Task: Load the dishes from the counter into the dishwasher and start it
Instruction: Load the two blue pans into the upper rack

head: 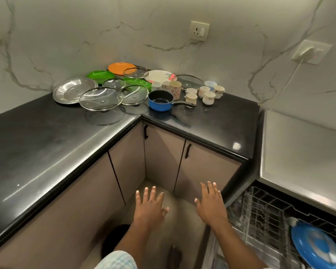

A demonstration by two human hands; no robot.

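Far ahead of the left hand (149,208) and the right hand (211,204), in the back corner of the table (47,152), lies a cluster of dishes. A large plate (75,90) is farthest left, with lids (101,98) and plates (100,74) beside and behind it, a saucepan (160,100) straight ahead at the front, and cups (209,98) to its right. Just right of the right hand stands the dishwasher rack (260,210) with one dish (316,247) in its near end, and cupboard doors (163,152) stand under the table ahead of both hands.
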